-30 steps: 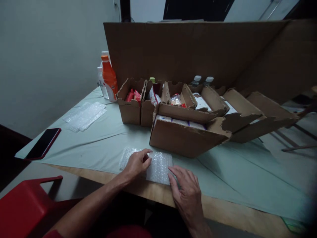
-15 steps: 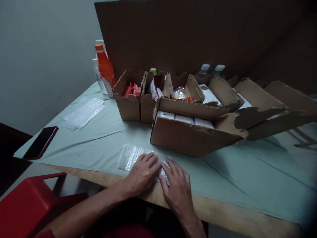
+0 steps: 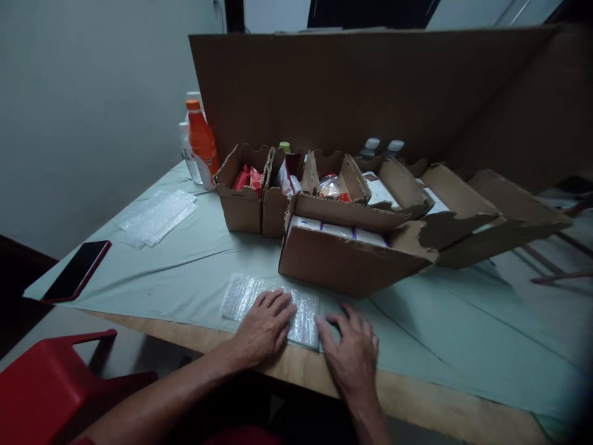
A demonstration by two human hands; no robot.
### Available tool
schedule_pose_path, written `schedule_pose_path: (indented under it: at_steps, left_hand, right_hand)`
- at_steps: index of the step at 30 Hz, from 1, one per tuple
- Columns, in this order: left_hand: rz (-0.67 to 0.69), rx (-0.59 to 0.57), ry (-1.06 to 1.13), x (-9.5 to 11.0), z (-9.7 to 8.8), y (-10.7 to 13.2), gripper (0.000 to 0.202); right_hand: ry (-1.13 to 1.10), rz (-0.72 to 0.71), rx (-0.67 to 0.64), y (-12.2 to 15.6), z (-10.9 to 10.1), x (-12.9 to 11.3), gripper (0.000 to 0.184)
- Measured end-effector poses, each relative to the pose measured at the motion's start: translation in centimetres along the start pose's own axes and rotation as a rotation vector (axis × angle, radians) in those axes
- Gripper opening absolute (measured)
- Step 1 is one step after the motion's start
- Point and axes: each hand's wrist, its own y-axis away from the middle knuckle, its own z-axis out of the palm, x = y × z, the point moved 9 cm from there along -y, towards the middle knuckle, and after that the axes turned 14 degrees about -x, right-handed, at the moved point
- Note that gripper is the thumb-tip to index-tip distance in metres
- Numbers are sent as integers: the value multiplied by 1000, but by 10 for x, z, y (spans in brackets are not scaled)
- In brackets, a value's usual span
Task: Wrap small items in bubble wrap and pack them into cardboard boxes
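Note:
A flat piece of bubble wrap [image 3: 303, 312] lies on the pale green cloth along the table's front edge. My left hand [image 3: 266, 318] rests on the middle of it, fingers stretched out and palm down. Just off the right end of the wrap, my right hand [image 3: 351, 343] has its thumb and fingers apart with nothing between them; its thumb is close to the wrap's edge. Directly behind the wrap stands a cardboard box [image 3: 343, 266] that holds white packs with purple bands.
More bubble wrap [image 3: 160, 216] lies at the left, near a phone [image 3: 78, 269]. Bottles, one of them orange [image 3: 202, 142], stand by several cardboard bins [image 3: 241, 210] with packaged goods. A tall cardboard panel [image 3: 347, 93] rises behind. A red stool [image 3: 50, 383] is at lower left.
My right hand has moved right, off the bubble wrap, and its fingers have spread. My left hand stays on the wrap. The camera view has tilted up a little.

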Motion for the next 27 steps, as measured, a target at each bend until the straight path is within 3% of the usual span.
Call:
schedule_pose_path:
  at_steps: [3, 6, 10, 12, 16, 21, 24, 27]
  left_hand:
    - [14, 31, 29, -1, 0, 1, 39]
    - [3, 112, 106, -12, -7, 9, 39]
    - [-227, 325, 241, -63, -36, 41, 49]
    - [-366, 357, 314, -91, -47, 56, 59]
    - [-537, 228, 418, -118, -52, 62, 76]
    - [-644, -123, 309, -104, -35, 46, 68]
    - [-617, -149, 307, -94, -29, 41, 65]
    - [-565, -101, 367, -90, -25, 46, 68]
  right_hand:
    - [19, 1, -65, -6, 11, -18, 32]
    - [-84, -13, -46, -7, 11, -29, 23]
    - [-300, 9, -65, 1, 7, -17, 25]
    - [-358, 33, -100, 7, 7, -7, 28]
    - [-373, 34, -79, 14, 5, 5, 34]
    - [-321, 111, -201, 6, 8, 15, 32]
    - [-329, 164, -269, 3, 4, 21, 38]
    - [-405, 185, -316, 4, -1, 28, 63]
